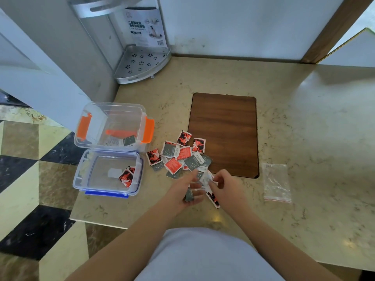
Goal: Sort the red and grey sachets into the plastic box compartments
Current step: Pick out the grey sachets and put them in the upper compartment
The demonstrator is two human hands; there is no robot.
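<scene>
Both hands meet over the near edge of a loose pile of sachets [180, 155] on the marble desk [304, 138]. The left hand [183, 192] lies palm up, its fingers curled loosely around a grey sachet [189, 195]. The right hand [222, 184] pinches a pale sachet [206, 177] at its fingertips, with a red sachet [213, 198] hanging beneath the palm. Left of the pile stand two clear boxes: the orange-clipped box [113, 126] holds a grey sachet, the blue-clipped box [107, 173] holds red ones. A wooden board [223, 128] lies behind the pile and an empty plastic bag [276, 182] to its right.

Sachets [178, 157] — red-black, grey dotted.
</scene>
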